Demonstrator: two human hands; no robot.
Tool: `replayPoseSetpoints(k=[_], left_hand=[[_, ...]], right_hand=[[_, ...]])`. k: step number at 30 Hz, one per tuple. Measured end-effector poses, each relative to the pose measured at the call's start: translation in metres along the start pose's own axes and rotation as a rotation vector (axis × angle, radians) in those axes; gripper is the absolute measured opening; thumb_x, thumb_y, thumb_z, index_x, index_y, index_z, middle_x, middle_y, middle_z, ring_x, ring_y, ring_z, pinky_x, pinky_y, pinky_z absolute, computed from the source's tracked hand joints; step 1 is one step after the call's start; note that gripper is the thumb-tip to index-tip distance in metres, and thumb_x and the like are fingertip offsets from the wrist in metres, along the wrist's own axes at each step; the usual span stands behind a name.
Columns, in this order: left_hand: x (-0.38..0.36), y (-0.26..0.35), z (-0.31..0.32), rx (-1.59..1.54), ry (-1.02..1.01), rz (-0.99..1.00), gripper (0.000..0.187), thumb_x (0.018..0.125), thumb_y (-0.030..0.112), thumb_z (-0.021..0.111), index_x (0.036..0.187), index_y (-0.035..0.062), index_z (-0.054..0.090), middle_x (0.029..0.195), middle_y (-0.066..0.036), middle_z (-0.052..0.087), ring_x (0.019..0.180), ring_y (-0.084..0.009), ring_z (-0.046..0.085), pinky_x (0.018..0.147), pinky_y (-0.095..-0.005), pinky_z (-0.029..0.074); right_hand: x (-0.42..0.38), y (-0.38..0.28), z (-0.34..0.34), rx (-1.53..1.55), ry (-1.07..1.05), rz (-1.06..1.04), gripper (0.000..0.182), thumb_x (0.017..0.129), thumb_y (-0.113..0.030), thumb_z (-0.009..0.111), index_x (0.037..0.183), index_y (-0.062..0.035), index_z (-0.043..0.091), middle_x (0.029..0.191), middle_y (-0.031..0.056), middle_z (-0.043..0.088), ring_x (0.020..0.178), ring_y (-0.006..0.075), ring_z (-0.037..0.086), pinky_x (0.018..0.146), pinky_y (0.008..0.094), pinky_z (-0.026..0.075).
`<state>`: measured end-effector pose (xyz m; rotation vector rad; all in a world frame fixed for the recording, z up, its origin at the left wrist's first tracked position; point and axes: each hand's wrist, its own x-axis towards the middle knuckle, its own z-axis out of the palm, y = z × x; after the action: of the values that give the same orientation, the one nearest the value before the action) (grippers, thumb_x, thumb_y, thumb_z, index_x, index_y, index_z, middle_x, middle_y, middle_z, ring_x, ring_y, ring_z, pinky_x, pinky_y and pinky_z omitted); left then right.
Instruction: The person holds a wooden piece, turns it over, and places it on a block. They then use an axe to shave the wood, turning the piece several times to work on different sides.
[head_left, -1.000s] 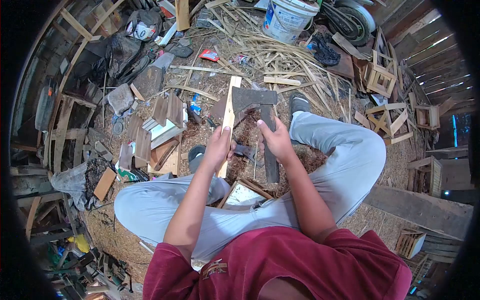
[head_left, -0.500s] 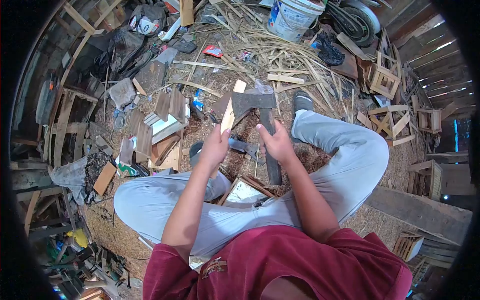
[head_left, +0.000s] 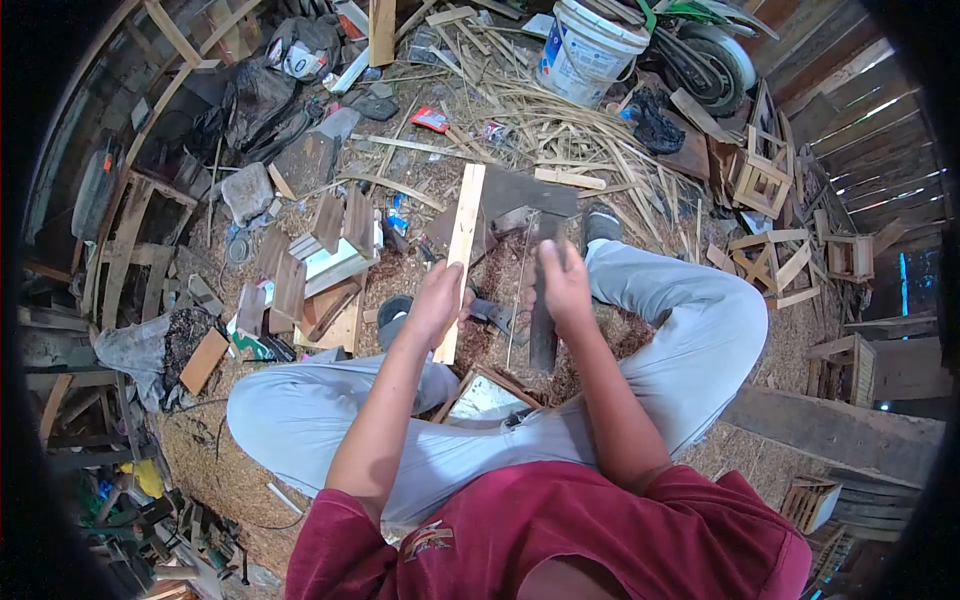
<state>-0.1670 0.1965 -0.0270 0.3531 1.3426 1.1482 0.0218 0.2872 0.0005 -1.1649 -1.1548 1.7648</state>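
My left hand (head_left: 438,298) is closed around a pale wooden strip (head_left: 467,215), which stands nearly upright in view, its lower end below my fingers. In my right hand (head_left: 566,292) is a hatchet, gripped by its dark wooden handle (head_left: 543,340). The hatchet head (head_left: 530,195) is smeared by motion, its cutting edge pointing left, right beside the upper part of the strip. Between my legs, below both hands, lies a wooden-framed piece with a pale, shiny face (head_left: 487,400).
Small slatted wooden pieces (head_left: 340,245) stand to the left. Wood offcuts (head_left: 600,120) litter the ground ahead, near a white bucket (head_left: 590,50) and a wheel (head_left: 715,65). Small wooden frames (head_left: 762,175) sit at the right, with a long plank (head_left: 830,435) beside my knee.
The hatchet head has moved slightly right and turned, now blurred. The strip stands more upright, and its lower end now shows below my left hand.
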Motion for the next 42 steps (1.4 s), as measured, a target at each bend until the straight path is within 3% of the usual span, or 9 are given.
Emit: replayPoseSetpoints(k=[8,12,15,16,25,34,37,40,42], left_hand=[[0.0,0.006,-0.001,-0.112,-0.029,-0.037,0.027,0.104,0.034,0.038,0.109,0.0083,0.044,0.08,-0.008,0.058,0.057,-0.0175,0.052,0.049,-0.0349,0.044],[-0.005,0.014,0.008,-0.091,-0.031,-0.021,0.016,0.102,0.025,0.039,0.111,0.0127,0.044,0.078,-0.007,0.057,0.055,-0.0176,0.054,0.048,-0.0347,0.045],[-0.006,0.015,0.008,-0.002,-0.055,0.041,0.02,0.103,0.026,0.044,0.117,0.0102,0.045,0.083,-0.008,0.059,0.056,-0.0173,0.056,0.049,-0.0343,0.048],[-0.007,0.015,0.008,0.022,-0.054,0.057,0.019,0.104,0.024,0.044,0.117,0.01,0.045,0.083,-0.007,0.059,0.056,-0.017,0.056,0.049,-0.0339,0.048],[-0.029,0.023,0.023,0.206,-0.12,0.116,0.018,0.112,0.028,0.044,0.115,0.0094,0.044,0.073,-0.003,0.053,0.049,-0.0118,0.053,0.04,-0.0291,0.045],[-0.038,0.027,0.035,0.359,-0.082,0.145,0.021,0.113,0.028,0.042,0.122,0.0097,0.045,0.069,0.0,0.051,0.045,-0.0091,0.048,0.04,-0.0264,0.042],[-0.04,0.026,0.038,0.368,-0.075,0.137,0.021,0.113,0.028,0.041,0.122,0.0102,0.045,0.069,0.0,0.052,0.046,-0.0086,0.047,0.039,-0.0263,0.041],[-0.037,0.02,0.037,0.343,-0.083,0.122,0.02,0.113,0.029,0.042,0.121,0.0108,0.045,0.069,0.0,0.051,0.046,-0.0086,0.047,0.039,-0.0265,0.041],[-0.035,0.017,0.037,0.319,-0.085,0.11,0.019,0.113,0.029,0.042,0.12,0.0111,0.044,0.069,0.0,0.05,0.046,-0.0086,0.046,0.039,-0.0268,0.041]], right_hand=[[0.004,-0.009,-0.021,0.059,0.018,-0.12,0.038,0.112,-0.042,0.041,0.115,-0.0069,0.054,0.078,0.0048,0.058,0.057,0.0135,0.055,0.051,0.0287,0.048],[0.006,0.01,-0.023,-0.124,0.028,-0.12,0.028,0.108,-0.026,0.057,0.12,-0.0017,0.06,0.086,0.0048,0.062,0.07,0.0135,0.06,0.065,0.0269,0.051],[0.009,0.022,-0.017,-0.475,0.13,-0.538,0.026,0.102,-0.018,0.066,0.118,0.0026,0.061,0.097,0.0072,0.067,0.088,0.018,0.066,0.08,0.0294,0.053],[0.013,0.023,-0.02,-0.453,0.077,-0.497,0.048,0.09,-0.022,0.079,0.127,0.0016,0.059,0.106,0.0188,0.073,0.102,0.0288,0.07,0.092,0.0398,0.053],[0.004,0.009,-0.014,-0.557,0.153,-0.362,0.043,0.087,-0.024,0.08,0.118,-0.0023,0.06,0.103,0.0244,0.072,0.099,0.0412,0.07,0.086,0.0449,0.054],[0.008,0.017,-0.017,-0.764,0.222,-0.603,0.044,0.087,-0.028,0.079,0.118,-0.0022,0.06,0.103,0.0254,0.07,0.096,0.0465,0.067,0.083,0.0479,0.054],[0.011,0.019,-0.018,-0.785,0.237,-0.623,0.044,0.086,-0.027,0.08,0.118,-0.0025,0.061,0.103,0.025,0.069,0.096,0.0465,0.067,0.083,0.0486,0.053],[0.011,0.019,-0.018,-0.772,0.245,-0.581,0.037,0.087,-0.022,0.08,0.111,-0.0005,0.062,0.1,0.0186,0.071,0.087,0.0309,0.07,0.076,0.0379,0.054],[0.012,0.02,-0.018,-0.792,0.26,-0.589,0.037,0.087,-0.022,0.08,0.111,-0.0005,0.062,0.1,0.0183,0.071,0.088,0.0304,0.07,0.073,0.0368,0.054]])
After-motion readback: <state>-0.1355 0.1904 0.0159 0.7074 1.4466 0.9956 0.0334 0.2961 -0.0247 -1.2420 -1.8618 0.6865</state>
